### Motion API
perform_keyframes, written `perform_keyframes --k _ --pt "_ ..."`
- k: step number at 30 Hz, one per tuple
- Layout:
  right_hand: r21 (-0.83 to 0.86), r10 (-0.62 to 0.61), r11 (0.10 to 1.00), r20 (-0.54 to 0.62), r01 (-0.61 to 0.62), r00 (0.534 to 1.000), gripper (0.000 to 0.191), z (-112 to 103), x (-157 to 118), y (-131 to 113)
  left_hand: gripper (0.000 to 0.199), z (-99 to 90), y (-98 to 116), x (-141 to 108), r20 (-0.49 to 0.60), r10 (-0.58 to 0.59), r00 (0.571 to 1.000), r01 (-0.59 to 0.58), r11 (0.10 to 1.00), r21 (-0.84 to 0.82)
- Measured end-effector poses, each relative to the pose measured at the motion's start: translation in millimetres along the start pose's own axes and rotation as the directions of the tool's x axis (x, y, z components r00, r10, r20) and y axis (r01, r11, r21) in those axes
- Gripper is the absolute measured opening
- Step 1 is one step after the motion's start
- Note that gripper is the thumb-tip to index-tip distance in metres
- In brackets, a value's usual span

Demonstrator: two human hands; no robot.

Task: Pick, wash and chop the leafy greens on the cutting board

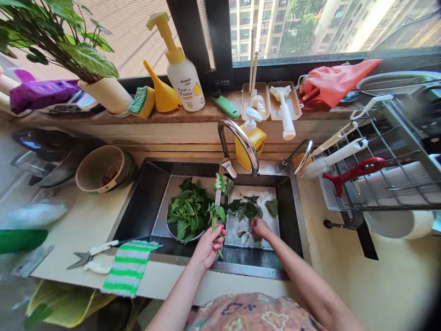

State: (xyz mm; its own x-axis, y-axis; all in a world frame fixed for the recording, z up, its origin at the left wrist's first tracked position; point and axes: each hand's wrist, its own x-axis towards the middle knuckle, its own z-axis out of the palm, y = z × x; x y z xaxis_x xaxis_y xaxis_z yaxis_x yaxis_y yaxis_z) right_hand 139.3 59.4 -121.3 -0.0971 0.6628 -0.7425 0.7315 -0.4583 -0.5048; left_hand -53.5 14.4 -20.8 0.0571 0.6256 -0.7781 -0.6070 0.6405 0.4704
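Observation:
In my left hand [209, 244] is a sprig of leafy greens [217, 213], its stems pinched between thumb and fingers over the sink divider. My right hand [260, 228] is low in the right basin [272, 241], its fingers curled beside dark wet leaves [245, 209]; whatever is between them is hidden. A single leaf [272, 208] lies apart at the right of that basin. The left basin [136, 216] has a bowl heaped with green leaves [189, 211]. A green-and-white cloth [223, 183] hangs on the divider behind my left hand.
The curved faucet [237, 131] rises behind the divider. Left of the sink lie scissors [91, 257], a striped cloth [131, 266] and a colander [101, 170]. A dish rack [389, 161] stands at the right. Soap bottles, including a white pump bottle [186, 82], stand along the back.

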Motion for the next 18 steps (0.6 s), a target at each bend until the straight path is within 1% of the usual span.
perform_keyframes --k 2,3,4,5,6,7,8,9,10,12,14,16,18 --pt "0.113 -0.02 0.993 0.002 0.019 1.0 0.018 -16.1 -15.4 15.9 0.021 7.6 -11.4 8.0 0.032 -0.056 0.998 0.057 0.997 -0.044" --pt "0.219 -0.038 0.975 0.004 0.036 0.999 0.017 -21.0 -25.0 22.5 0.018 12.6 -17.7 11.6 0.043 -0.077 0.996 0.079 0.996 -0.048" --pt "0.359 -0.059 0.932 0.008 0.052 0.998 0.018 -23.7 -35.2 27.7 0.016 17.9 -24.3 14.5 0.048 -0.092 0.995 0.094 0.995 -0.042" --pt "0.524 -0.083 0.85 0.016 0.062 0.996 0.022 -24.4 -45.6 31.3 0.014 23.2 -30.8 16.6 0.047 -0.104 0.993 0.105 0.994 -0.029" --pt "0.683 -0.111 0.727 0.028 0.062 0.993 0.027 -23.4 -55.9 33.3 0.013 28.0 -37.2 17.8 0.042 -0.114 0.993 0.114 0.993 -0.012" --pt "0.809 -0.142 0.586 0.042 0.05 0.989 0.034 -21.0 -65.7 33.6 0.013 32.2 -43.2 18.2 0.035 -0.123 0.992 0.123 0.992 0.006" --pt "0.886 -0.172 0.462 0.051 0.035 0.984 0.038 -17.5 -74.8 32.3 0.014 35.4 -48.7 17.8 0.03 -0.132 0.991 0.132 0.991 0.021" --pt "0.92 -0.198 0.391 0.057 0.025 0.979 0.041 -13.3 -82.9 29.8 0.015 37.7 -53.5 16.9 0.036 -0.144 0.989 0.143 0.989 0.035" --pt "0.933 -0.219 0.36 0.061 0.022 0.974 0.041 -8.8 -90.0 26.4 0.017 39.0 -57.7 15.6 0.054 -0.155 0.986 0.152 0.987 0.05" --pt "0.928 -0.248 0.369 0.056 0.041 0.967 0.039 0.5 -100.7 18.3 0.022 39.3 -63.7 12.8 0.115 -0.157 0.981 0.147 0.985 0.094" --pt "0.902 -0.267 0.424 0.035 0.085 0.963 0.038 8.0 -107.1 10.9 0.029 37.4 -66.9 10.7 0.152 -0.131 0.98 0.109 0.983 0.145" --pt "0.862 -0.266 0.486 -0.007 0.141 0.964 0.038 12.4 -110.5 5.6 0.035 35.0 -67.9 9.6 0.131 -0.088 0.987 0.064 0.982 0.18" --pt "0.83 -0.257 0.526 -0.052 0.184 0.965 0.038 13.7 -112.2 2.9 0.038 33.2 -67.6 9.1 0.085 -0.041 0.996 0.025 0.984 0.178"
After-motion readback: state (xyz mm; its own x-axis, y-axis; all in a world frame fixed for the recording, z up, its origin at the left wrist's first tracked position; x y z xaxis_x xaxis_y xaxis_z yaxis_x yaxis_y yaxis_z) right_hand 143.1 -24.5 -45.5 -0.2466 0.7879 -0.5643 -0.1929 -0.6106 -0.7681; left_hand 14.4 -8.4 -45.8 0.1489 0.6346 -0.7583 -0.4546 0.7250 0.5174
